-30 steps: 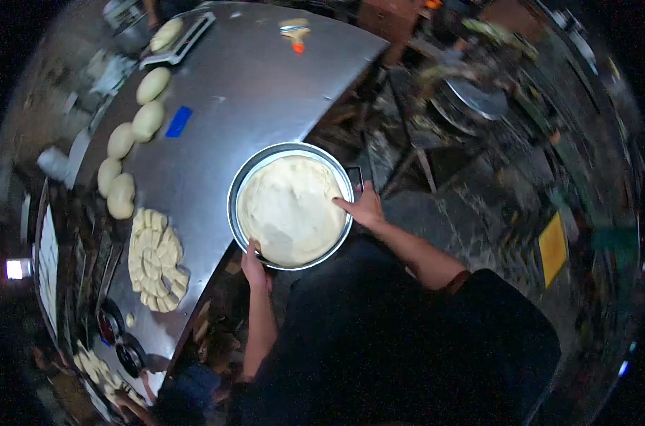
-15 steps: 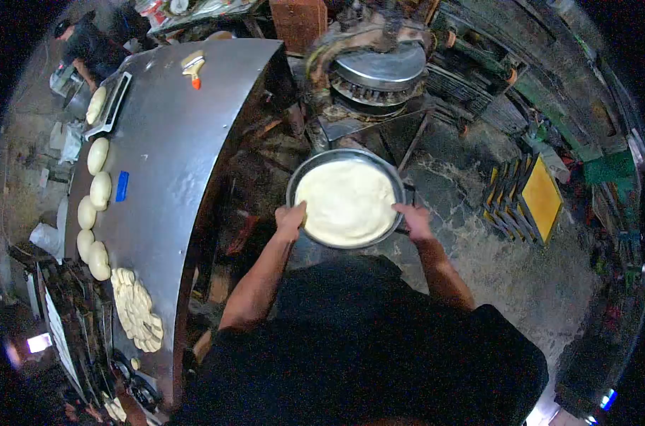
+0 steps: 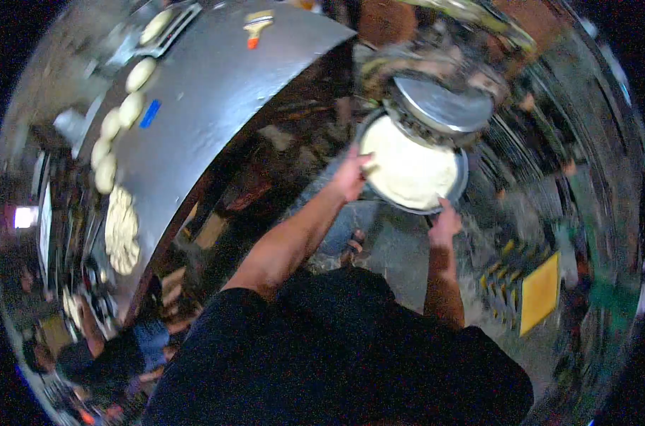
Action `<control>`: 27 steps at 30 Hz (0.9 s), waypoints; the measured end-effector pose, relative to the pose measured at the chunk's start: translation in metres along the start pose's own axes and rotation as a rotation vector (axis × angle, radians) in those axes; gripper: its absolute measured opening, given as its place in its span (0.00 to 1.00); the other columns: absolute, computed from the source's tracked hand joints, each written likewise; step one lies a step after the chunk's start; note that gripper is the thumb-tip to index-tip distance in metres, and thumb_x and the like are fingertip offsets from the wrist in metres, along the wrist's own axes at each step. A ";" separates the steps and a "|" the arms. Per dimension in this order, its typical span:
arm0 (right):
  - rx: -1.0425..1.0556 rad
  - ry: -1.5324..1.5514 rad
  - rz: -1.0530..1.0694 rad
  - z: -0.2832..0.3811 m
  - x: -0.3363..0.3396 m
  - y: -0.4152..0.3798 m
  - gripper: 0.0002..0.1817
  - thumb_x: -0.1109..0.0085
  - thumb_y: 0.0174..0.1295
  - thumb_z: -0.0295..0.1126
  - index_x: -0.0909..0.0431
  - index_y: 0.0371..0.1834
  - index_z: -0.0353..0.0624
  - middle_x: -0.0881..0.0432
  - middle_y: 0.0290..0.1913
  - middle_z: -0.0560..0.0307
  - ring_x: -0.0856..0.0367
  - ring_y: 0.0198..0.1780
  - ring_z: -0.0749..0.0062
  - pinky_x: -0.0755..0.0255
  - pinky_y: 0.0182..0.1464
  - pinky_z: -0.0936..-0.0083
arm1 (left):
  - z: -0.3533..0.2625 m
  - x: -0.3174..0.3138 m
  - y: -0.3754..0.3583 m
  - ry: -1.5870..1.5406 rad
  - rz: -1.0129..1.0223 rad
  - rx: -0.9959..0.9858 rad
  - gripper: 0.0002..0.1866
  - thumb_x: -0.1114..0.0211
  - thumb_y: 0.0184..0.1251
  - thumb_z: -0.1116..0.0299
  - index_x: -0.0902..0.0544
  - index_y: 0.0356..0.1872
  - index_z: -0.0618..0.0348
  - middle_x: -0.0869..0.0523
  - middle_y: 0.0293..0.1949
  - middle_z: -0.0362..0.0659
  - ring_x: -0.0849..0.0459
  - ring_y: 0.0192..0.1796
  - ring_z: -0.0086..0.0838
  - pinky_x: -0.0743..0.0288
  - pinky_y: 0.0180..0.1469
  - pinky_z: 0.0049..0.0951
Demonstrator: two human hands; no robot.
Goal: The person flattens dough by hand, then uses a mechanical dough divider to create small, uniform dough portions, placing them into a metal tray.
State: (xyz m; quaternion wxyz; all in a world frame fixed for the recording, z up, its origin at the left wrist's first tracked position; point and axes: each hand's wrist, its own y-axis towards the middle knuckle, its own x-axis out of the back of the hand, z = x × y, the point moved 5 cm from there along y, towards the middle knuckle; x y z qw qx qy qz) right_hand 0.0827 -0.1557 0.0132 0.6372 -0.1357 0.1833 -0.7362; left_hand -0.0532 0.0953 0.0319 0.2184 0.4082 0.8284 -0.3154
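Note:
A round metal pan [image 3: 467,172] holds a flat sheet of pale dough [image 3: 411,169] that fills it nearly to the rim. My left hand [image 3: 351,176] grips its left side, thumb over the edge. At the near right edge, my right hand [image 3: 445,221] is closed on the rim. The pan's far part lies under the round metal head [image 3: 443,103] of a press-like machine, which hides that stretch of dough.
On the left, a metal table [image 3: 195,121] carries several dough balls [image 3: 131,110], cut dough pieces [image 3: 122,231], a blue scraper-like piece [image 3: 150,113] and a brush [image 3: 257,27]. Stacked yellow trays [image 3: 539,295] stand on the floor at right. Another person [image 3: 99,355] is at lower left.
Both hands have carried the pan forward, from in front of the machine to partly beneath its head. My view has turned and the machine appears closer.

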 end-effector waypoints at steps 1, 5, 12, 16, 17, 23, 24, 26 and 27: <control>-0.020 -0.072 -0.023 0.001 -0.007 0.002 0.18 0.25 0.42 0.34 0.22 0.32 0.36 0.20 0.27 0.56 0.29 0.21 0.72 0.36 0.19 0.69 | -0.009 -0.007 -0.004 0.124 -0.099 0.036 0.36 0.36 0.64 0.56 0.39 0.71 0.50 0.27 0.65 0.43 0.25 0.61 0.36 0.32 0.63 0.41; -0.171 -0.219 -0.183 -0.021 -0.024 0.022 0.18 0.32 0.50 0.41 0.24 0.33 0.36 0.20 0.29 0.55 0.27 0.24 0.69 0.30 0.27 0.65 | -0.049 0.011 -0.054 0.499 -0.050 -0.058 0.37 0.32 0.62 0.52 0.33 0.70 0.53 0.19 0.57 0.44 0.20 0.55 0.29 0.28 0.57 0.32; -0.412 -0.194 0.635 -0.079 -0.098 0.002 0.11 0.47 0.60 0.39 0.29 0.30 0.44 0.31 0.23 0.60 0.34 0.18 0.72 0.43 0.18 0.77 | 0.012 0.235 -0.335 1.120 -0.882 0.269 0.24 0.40 0.59 0.51 0.16 0.46 0.60 0.15 0.49 0.54 0.18 0.53 0.49 0.24 0.54 0.43; -0.100 -0.528 0.958 -0.084 -0.117 -0.152 0.13 0.45 0.64 0.39 0.22 0.47 0.45 0.18 0.30 0.61 0.20 0.27 0.74 0.32 0.23 0.82 | 0.148 0.376 -0.552 1.107 -1.238 0.462 0.21 0.42 0.58 0.52 0.14 0.37 0.60 0.14 0.42 0.55 0.16 0.45 0.52 0.22 0.49 0.47; -0.080 -0.558 1.083 -0.086 -0.126 -0.199 0.14 0.44 0.65 0.37 0.21 0.50 0.44 0.16 0.33 0.60 0.19 0.29 0.74 0.30 0.26 0.82 | 0.158 0.359 -0.606 0.961 -1.335 0.401 0.21 0.43 0.59 0.52 0.14 0.37 0.60 0.14 0.42 0.54 0.16 0.45 0.52 0.21 0.47 0.46; 0.501 -0.369 1.815 -0.057 -0.190 -0.539 0.09 0.40 0.62 0.25 0.20 0.45 0.40 0.18 0.33 0.61 0.22 0.34 0.82 0.29 0.35 0.85 | 0.348 0.403 -0.789 1.228 -1.111 0.960 0.17 0.47 0.67 0.59 0.12 0.36 0.56 0.11 0.37 0.48 0.12 0.41 0.41 0.20 0.44 0.42; 0.717 -0.282 1.894 -0.036 -0.194 -0.599 0.09 0.40 0.63 0.25 0.19 0.45 0.39 0.18 0.33 0.62 0.22 0.35 0.82 0.29 0.40 0.83 | 0.339 0.380 -0.803 1.193 -1.251 0.884 0.16 0.47 0.67 0.60 0.13 0.37 0.56 0.11 0.37 0.47 0.12 0.41 0.41 0.20 0.44 0.43; 1.113 -0.226 1.976 0.005 -0.192 -0.709 0.10 0.39 0.62 0.27 0.19 0.46 0.40 0.19 0.32 0.64 0.23 0.35 0.82 0.28 0.41 0.83 | 0.345 0.379 -0.810 1.180 -0.969 0.979 0.16 0.45 0.66 0.59 0.13 0.40 0.56 0.11 0.39 0.48 0.12 0.43 0.41 0.20 0.46 0.43; 1.148 -0.143 2.092 0.019 -0.185 -0.757 0.10 0.38 0.61 0.27 0.18 0.46 0.41 0.18 0.32 0.63 0.22 0.35 0.81 0.28 0.41 0.82 | 0.352 0.380 -0.813 1.169 -0.676 1.053 0.15 0.44 0.66 0.59 0.14 0.43 0.56 0.11 0.40 0.48 0.12 0.45 0.40 0.20 0.48 0.42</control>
